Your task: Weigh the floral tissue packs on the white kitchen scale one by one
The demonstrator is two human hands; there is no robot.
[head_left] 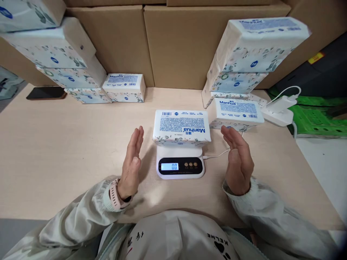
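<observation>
A white pack of tissues [181,127] with blue "Manhua" print, upside down to my view, lies on the white digital scale [180,151]. The scale's lit display [170,166] reads 0.0. To the left of the pack, my left hand [132,164] is held upright with fingers stretched, touching nothing. My right hand [238,160] mirrors it on the other side, fingers extended and palm turned inward. Both palms face the pack with a gap on each side. Just beyond my right hand sits another tissue pack [235,110].
Tissue packs are stacked at the back left [54,47] and back right [260,47], before cardboard boxes [184,47]. A phone [46,92] lies at the left. A power strip [279,115] with a plugged-in charger stands at the right; a white cable [217,156] joins the scale.
</observation>
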